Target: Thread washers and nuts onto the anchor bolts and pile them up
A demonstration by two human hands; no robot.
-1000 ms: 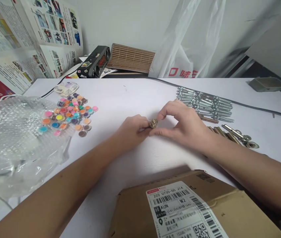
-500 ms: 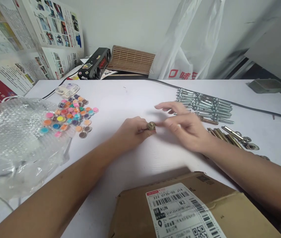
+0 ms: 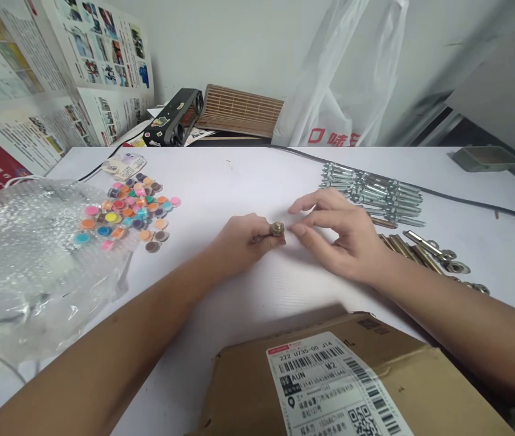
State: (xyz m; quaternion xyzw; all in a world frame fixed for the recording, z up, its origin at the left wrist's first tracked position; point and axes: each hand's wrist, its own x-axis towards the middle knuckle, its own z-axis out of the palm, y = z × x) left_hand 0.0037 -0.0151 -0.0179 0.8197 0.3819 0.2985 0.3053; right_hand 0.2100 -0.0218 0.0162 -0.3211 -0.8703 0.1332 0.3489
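Near the table's middle, my left hand (image 3: 248, 237) is closed around a brass-coloured bolt (image 3: 278, 229), seen end-on with its threaded tip towards me. The rest of the bolt is hidden in the fingers. Just to its right is my right hand (image 3: 337, 233), its fingers curved and apart. Thumb and forefinger come close to the bolt's end, with a small gap visible; nothing shows between them. Behind that hand lie several silvery expansion bolts (image 3: 375, 191) in rows. Brass-coloured sleeves (image 3: 405, 248) and loose nuts and washers (image 3: 457, 266) lie beyond the right wrist.
A cardboard box (image 3: 239, 387) with a shipping label stands at the front edge. Bubble wrap (image 3: 34, 254) and small colourful lidded pots (image 3: 125, 212) lie on the left. A black cable (image 3: 466, 198) crosses the back right, near a small plastic container (image 3: 487, 158).
My right hand has shifted slightly right and its fingers are less blurred. My left hand keeps hold of the bolt in the same place.
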